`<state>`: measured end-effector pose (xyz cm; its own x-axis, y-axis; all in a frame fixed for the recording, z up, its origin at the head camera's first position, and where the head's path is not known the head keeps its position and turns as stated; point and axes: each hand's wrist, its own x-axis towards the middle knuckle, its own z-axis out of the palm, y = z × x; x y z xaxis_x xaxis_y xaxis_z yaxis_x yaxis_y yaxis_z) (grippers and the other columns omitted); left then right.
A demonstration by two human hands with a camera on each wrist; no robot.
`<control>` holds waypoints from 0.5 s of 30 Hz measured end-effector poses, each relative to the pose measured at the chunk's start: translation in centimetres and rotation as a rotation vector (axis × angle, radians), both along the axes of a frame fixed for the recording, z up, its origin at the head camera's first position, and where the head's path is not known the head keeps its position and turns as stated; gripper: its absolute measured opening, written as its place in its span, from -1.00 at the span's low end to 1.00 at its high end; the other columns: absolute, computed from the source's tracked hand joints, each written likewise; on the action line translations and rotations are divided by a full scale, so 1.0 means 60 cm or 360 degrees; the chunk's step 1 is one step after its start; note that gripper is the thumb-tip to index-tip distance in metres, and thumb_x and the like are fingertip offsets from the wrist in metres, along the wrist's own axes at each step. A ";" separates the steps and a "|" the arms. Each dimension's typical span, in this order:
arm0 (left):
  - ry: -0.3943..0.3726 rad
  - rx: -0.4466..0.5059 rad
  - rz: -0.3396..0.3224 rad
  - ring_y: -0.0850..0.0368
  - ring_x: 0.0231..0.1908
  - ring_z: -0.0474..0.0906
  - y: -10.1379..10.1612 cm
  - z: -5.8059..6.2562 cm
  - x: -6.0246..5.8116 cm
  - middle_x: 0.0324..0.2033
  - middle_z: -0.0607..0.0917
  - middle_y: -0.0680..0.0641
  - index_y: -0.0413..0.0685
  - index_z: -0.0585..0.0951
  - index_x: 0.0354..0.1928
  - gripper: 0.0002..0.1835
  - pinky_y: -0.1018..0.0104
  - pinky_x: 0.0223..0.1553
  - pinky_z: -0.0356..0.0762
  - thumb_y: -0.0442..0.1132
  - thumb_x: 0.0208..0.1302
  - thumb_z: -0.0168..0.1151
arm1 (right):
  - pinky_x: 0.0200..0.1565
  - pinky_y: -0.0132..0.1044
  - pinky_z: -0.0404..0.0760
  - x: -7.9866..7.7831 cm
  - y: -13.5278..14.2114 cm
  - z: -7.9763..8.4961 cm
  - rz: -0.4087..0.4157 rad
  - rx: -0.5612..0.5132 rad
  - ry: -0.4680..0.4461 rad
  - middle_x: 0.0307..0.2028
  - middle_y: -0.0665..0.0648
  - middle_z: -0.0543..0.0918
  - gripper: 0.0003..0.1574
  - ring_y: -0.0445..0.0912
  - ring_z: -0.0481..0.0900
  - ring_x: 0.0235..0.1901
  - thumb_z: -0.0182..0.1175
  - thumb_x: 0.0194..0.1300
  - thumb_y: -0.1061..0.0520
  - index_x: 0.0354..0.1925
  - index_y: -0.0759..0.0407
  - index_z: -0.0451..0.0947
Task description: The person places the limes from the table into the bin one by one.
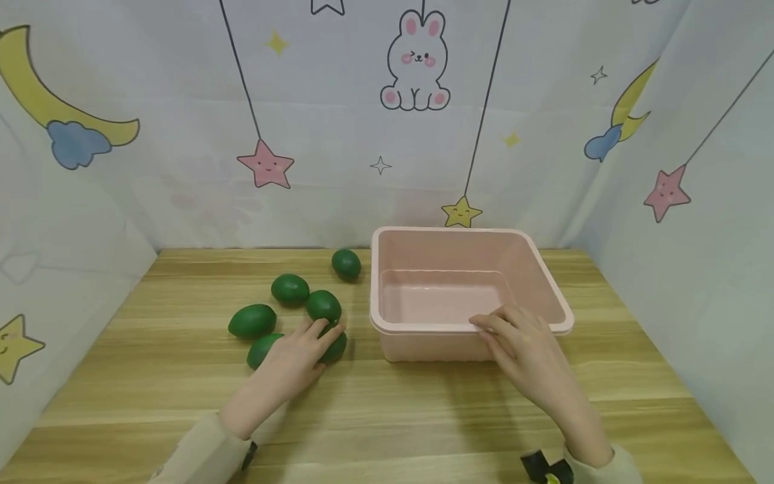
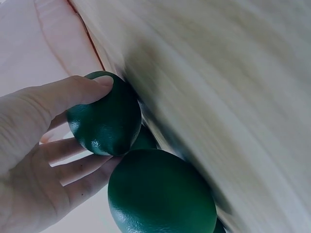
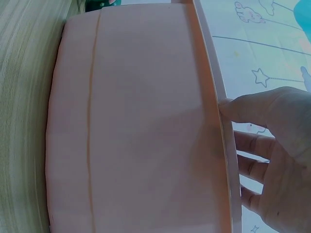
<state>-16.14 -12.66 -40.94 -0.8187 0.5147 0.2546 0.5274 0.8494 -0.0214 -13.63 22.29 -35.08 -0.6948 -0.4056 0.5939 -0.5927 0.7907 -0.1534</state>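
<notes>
Sleeved hands (image 1: pixel 296 356) grip a plain green fruit (image 2: pixel 107 124) and pink bin (image 1: pixel 432 346).

In the head view, the left hand (image 1: pixel 296 353) is partly hiding its gripped fruit (image 1: pixel 336 348) and another fruit (image 1: pixel 260 351); the right hand (image 1: pixel 527 343) is covering some tub rim (image 1: pixel 423 328); both sleeves (image 1: pixel 202 449) are running off-frame.

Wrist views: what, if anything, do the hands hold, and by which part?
The left hand holds a lime by its sides; the right hand pinches the pink bin's near rim.
</notes>
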 end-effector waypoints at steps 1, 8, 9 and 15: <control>0.0001 -0.0001 0.0001 -0.01 -0.11 0.53 0.000 0.000 0.000 -0.04 0.53 -0.10 0.05 0.42 0.19 -0.22 0.32 -0.51 0.48 -0.21 -0.21 0.48 | -0.31 -0.34 0.25 0.000 0.000 0.000 -0.0001 0.0001 -0.0003 -0.40 -0.13 0.50 -0.73 -0.27 0.29 -0.41 0.26 0.08 0.16 -0.18 0.00 0.62; -0.0012 -0.0018 -0.0008 0.00 -0.15 0.54 -0.001 -0.001 -0.001 -0.05 0.52 -0.10 0.06 0.41 0.20 -0.21 0.33 -0.52 0.46 -0.21 -0.20 0.48 | -0.30 -0.33 0.24 0.002 -0.001 0.003 -0.0012 0.0016 -0.0009 -0.40 -0.13 0.50 -0.74 -0.26 0.29 -0.41 0.26 0.09 0.15 -0.17 -0.01 0.62; -0.0015 -0.0016 -0.0009 0.00 -0.16 0.54 -0.001 -0.001 -0.001 -0.05 0.52 -0.10 0.05 0.41 0.20 -0.22 0.34 -0.52 0.45 -0.21 -0.20 0.48 | -0.30 -0.33 0.24 0.002 -0.001 0.003 -0.0013 0.0018 -0.0009 -0.40 -0.13 0.50 -0.74 -0.26 0.29 -0.41 0.26 0.09 0.15 -0.17 -0.01 0.62; 0.0008 -0.0012 -0.0023 0.04 -0.24 0.53 0.000 -0.001 -0.002 -0.09 0.52 -0.09 0.03 0.42 0.18 -0.23 0.39 -0.57 0.39 -0.22 -0.21 0.48 | -0.29 -0.32 0.25 0.001 -0.002 0.003 -0.0018 0.0023 -0.0010 -0.39 -0.13 0.51 -0.73 -0.26 0.30 -0.39 0.25 0.09 0.14 -0.16 -0.02 0.61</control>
